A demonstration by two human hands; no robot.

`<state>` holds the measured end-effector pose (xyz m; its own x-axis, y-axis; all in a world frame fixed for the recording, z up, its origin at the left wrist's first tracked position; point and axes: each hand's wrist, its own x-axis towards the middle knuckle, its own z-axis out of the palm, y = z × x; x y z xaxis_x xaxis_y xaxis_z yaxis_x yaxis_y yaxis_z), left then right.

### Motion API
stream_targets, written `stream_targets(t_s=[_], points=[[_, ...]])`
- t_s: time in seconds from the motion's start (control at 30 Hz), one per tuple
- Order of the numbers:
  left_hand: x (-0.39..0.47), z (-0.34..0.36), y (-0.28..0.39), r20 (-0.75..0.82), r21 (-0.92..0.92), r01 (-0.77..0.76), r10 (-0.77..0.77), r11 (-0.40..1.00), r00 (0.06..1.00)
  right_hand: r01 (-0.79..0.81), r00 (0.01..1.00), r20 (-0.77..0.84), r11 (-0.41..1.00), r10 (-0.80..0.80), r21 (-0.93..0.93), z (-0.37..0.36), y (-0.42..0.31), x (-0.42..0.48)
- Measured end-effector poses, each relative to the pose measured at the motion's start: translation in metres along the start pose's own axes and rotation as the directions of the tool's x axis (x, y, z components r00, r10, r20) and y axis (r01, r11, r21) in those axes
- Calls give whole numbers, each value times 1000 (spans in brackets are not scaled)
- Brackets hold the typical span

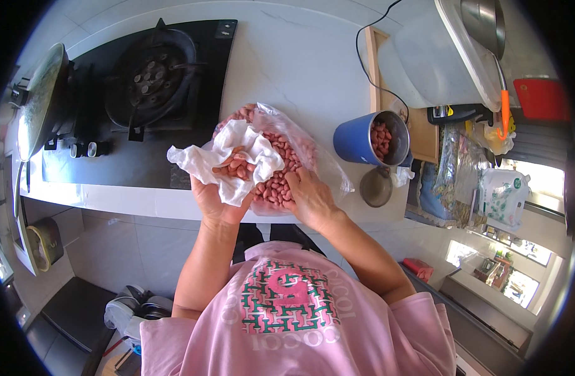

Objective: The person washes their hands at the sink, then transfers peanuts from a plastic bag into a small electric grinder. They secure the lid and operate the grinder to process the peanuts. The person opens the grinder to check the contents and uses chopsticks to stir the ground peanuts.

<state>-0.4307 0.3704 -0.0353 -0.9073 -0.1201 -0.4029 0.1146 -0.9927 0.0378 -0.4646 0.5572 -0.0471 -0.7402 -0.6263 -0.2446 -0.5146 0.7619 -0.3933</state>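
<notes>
My left hand (218, 202) holds up a crumpled white tissue (264, 157) with a small heap of shelled peanuts (238, 169) lying in it. Beside it, a clear plastic bag (287, 121) full of red-skinned peanuts (274, 188) lies open on the white countertop (287, 56). My right hand (310, 195) reaches into the bag's mouth, its fingertips among the peanuts; whether they pinch any is hidden. To the right, a blue cup-like container (358, 138) with a metal inside lies tilted, peanuts within, and its round lid (376, 187) is next to it.
A black gas hob (203, 98) fills the left, with a wok (47, 98) at its far edge. At right stand a translucent plastic bin (424, 61), a wooden board (421, 134), a black cable (362, 70), an orange-handled utensil (505, 113) and plastic packs (504, 197).
</notes>
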Motion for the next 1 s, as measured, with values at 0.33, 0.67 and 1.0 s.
stream_targets(t_s=[0.33,0.67,1.0], points=[[1,-3,0,30,-52,68,-67,996,997,48,999,23,997,-49,59,25,-6,14],[4,-16,2,42,-27,38,-37,999,998,47,994,-113,899,3,436,3,14,38],[4,-10,-12,87,-91,89,-81,992,993,17,1000,-24,577,5,816,-84,-31,29]])
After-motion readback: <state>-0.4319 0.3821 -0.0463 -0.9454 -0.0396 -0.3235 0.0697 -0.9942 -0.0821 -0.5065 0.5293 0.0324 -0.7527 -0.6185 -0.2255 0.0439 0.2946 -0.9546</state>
